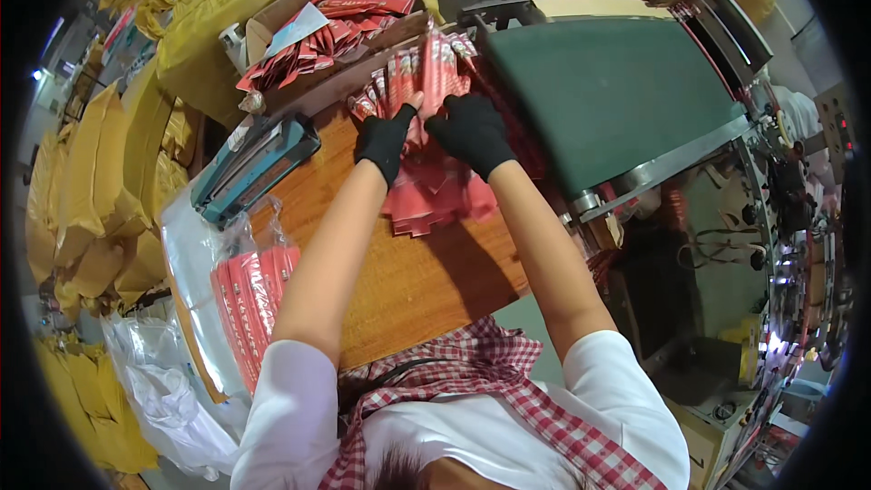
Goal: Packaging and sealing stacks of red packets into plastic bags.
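Both hands wear black gloves with bare fingertips and work among slim red packets (442, 63) at the far side of the wooden table. My left hand (383, 139) is closed on the left edge of the packets, its thumb pointing inward. My right hand (474, 130) grips the same bunch from the right, fingers bent; some fingertips are hidden. More packets (392, 83) stand in a fanned row just beyond the left hand. Beneath my wrists a loose pile of red packets (426, 200) spreads on the table (399, 286), slightly blurred.
A green conveyor belt (617, 91) rises close to my right hand. On the left lie a teal-and-grey long tool (254, 166) and clear-bagged red packs (247, 308). Behind stands a cardboard box (272, 18) of red packets. Yellow bags (100, 172) crowd the left side.
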Tool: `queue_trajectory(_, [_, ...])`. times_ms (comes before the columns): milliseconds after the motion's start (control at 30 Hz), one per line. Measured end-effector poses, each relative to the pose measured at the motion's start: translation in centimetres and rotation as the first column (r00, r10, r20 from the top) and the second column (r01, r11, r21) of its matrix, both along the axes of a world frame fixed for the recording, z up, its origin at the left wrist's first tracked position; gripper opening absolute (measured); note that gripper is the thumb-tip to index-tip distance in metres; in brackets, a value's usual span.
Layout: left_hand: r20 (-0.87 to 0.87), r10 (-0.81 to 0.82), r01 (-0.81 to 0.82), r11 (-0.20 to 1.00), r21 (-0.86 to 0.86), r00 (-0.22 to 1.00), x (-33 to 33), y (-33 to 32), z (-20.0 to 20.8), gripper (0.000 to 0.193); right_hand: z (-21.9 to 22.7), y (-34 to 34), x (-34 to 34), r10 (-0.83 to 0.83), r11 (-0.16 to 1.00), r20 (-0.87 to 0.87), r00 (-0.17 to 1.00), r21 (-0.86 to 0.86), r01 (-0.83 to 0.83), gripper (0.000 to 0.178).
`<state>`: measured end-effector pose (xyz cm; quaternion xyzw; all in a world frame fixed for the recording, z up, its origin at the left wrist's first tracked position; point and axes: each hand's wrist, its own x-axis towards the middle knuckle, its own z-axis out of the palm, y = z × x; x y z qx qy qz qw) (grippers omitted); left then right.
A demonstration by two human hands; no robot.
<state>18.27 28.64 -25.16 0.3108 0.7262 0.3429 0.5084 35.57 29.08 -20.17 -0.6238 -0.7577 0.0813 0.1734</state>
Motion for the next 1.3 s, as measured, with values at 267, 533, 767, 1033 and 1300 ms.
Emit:
queue_trajectory(267, [-0.225,0.105,-0.097,0.994,0.046,0.969,-1.9,1.8,0.8,0.127,-2.9,4.0,0.3,-0.258,0.962,-0.340,0.904,-0.180,0.207,0.072])
queue_trajectory(533, [0.543,-0.180,0.024,0.959,0.282,0.820,-1.4,-6.5,3.9,0.083,-4.4,-2.6,-2.3,-0.289,0.735,-0.899,0.328,-0.428,-0.525,0.068])
queue_trajectory(767, [-0.339,-0.037,0.103,0.978,0.179,0.940,-10.4,-27.2,-2.3,0.071,-2.0,-18.1,-2.0,-0.354,0.666,-0.888,0.292,-0.459,-0.588,0.065])
queue_trajectory(1033, [0.610,0.167,-0.331,0.929,0.166,0.775,-8.2,-24.0,3.3,0.050,-2.6,-17.1,-9.7,-0.390,0.295,-0.895,0.218,-0.346,-0.891,0.062])
queue_trajectory(1300, [0.750,0.030,-0.334,0.907,0.257,0.661,-9.0,-24.2,3.0,0.052,-1.0,-15.5,-11.5,-0.373,0.197,-0.908,0.192,-0.279,-0.940,0.072])
